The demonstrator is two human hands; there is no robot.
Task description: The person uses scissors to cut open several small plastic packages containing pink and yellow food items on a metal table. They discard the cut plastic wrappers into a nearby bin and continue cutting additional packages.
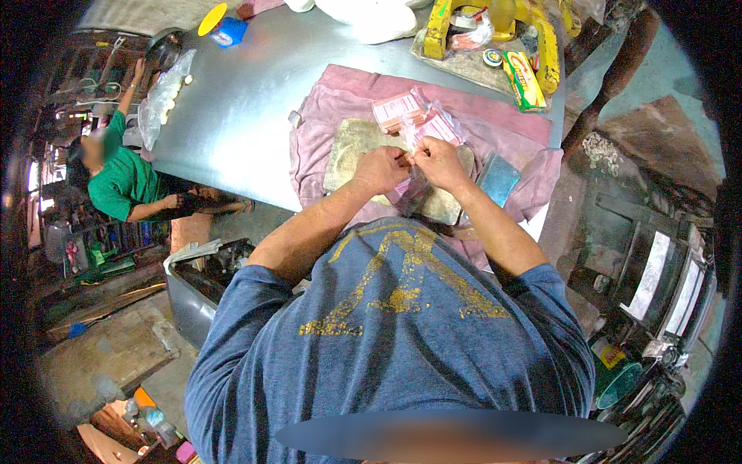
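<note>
My left hand [382, 170] and right hand [440, 164] pinch clear plastic [412, 185], seemingly for control (pink packets [398, 113] lie just far), over pink cloth [487, 94] perhaps shielding the table [232, 104].

A cloth [352, 85] lies on the worktop [232, 116] at upper centre, a board [348, 147] upon it. The hands [381, 170] are above the board; packs [396, 112] lie just beyond, a flat case [501, 179] to the right. At upper right, a tin [492, 57] sits left of a box [525, 83]. A co-worker [127, 182] is at the left, beside the worktop; a bin [192, 305] stands below its left part.
</note>
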